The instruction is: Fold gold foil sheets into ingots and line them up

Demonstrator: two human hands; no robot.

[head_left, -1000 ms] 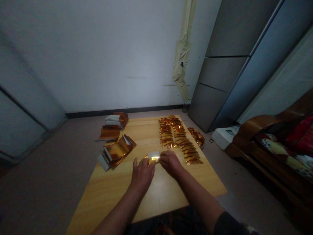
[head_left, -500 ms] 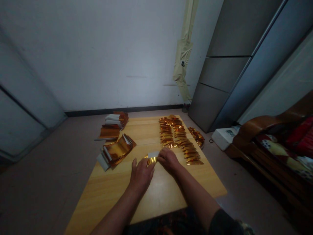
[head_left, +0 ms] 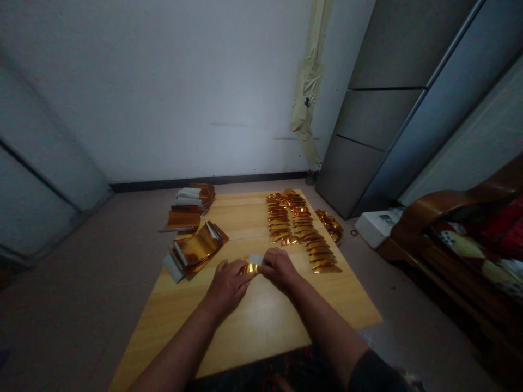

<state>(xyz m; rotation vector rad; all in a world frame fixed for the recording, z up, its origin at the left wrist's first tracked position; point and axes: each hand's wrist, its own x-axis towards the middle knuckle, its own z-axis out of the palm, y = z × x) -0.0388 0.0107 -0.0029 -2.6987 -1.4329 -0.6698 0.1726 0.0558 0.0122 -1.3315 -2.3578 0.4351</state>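
Off-white walls and a tall grey metal cabinet (head_left: 376,120) frame a pale wooden table (head_left: 253,332), which is set on a grey floor. A small, crumpled piece of shiny gold foil (head_left: 250,268) is held near the table's middle, just above its surface, with a narrow white paper strip (head_left: 256,259) showing at its far edge. It is pinched from the sides by the left hand (head_left: 226,288) and the right hand (head_left: 279,269). The fingers of both hands are drawn narrowly together on the foil, with the two hands almost touching, though the fingertips are partly hidden. To the left, stacked bundles of gold foil sheets with white ends (head_left: 195,249) are laid near the table's edge. To the right, overlapping rows of small gold foil pieces (head_left: 291,223) are lined up just beyond the right hand.
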